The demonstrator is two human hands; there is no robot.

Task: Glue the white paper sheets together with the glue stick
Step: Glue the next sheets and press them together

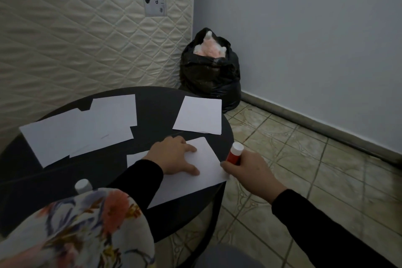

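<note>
A white paper sheet (206, 165) lies at the near right edge of the round dark table (156, 102). My left hand (174, 155) presses flat on that sheet with spread fingers. My right hand (250, 167) grips a red glue stick (234, 154) with a white end pointing up, at the sheet's right corner. Overlapping white sheets (82, 128) cover the table's left side. One more white sheet (199, 115) lies at the far right. A white cap (83, 185) stands near the front, partly hidden by floral cloth.
Floral cloth (82, 228) fills the lower left. A quilted mattress (87, 28) leans behind the table. A black bag (210, 69) sits in the corner on the tiled floor (293, 159), beside a blue wall (304, 39).
</note>
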